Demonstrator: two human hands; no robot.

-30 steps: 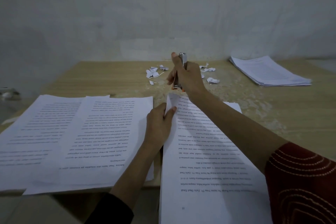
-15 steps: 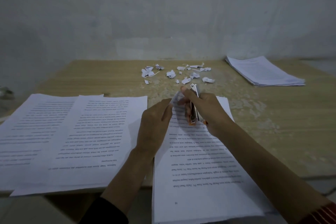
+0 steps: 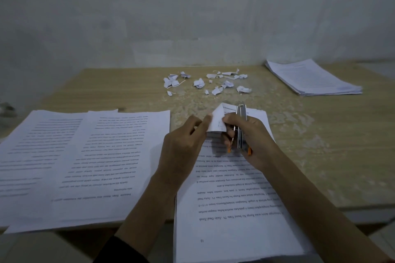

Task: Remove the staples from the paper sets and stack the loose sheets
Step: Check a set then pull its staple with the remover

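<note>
**Now: a folded corner between two hands**

Nearest the person lies the paper set [image 3: 233,205], its long axis running from the table's near edge away toward the wall [image 3: 192,17], with its near end overhanging the wooden table [image 3: 320,156]. Its print reads upside down to the camera, and a page number sits near the bottom. The far left corner of the top sheet is lifted and folded up into a small white peak, standing just above the rest of the set.

The left hand [image 3: 181,145] pinches that raised corner from the left, thumb and forefinger closed on the paper's edge. The right hand [image 3: 250,141] meets the same corner from the right with its fingertips [image 3: 227,118], while its other fingers are wrapped around a metal staple remover [image 3: 241,128] with orange tips. The tool's long axis points away from the person, its metal nose just beyond the folded corner.

Left of the paper set, loose sheets [image 3: 85,166] lie spread flat and overlapping. Beyond the set, toward the wall, torn paper scraps [image 3: 205,83] are scattered. Far right of the set, a neat stack of sheets [image 3: 312,79] rests by the wall.
</note>
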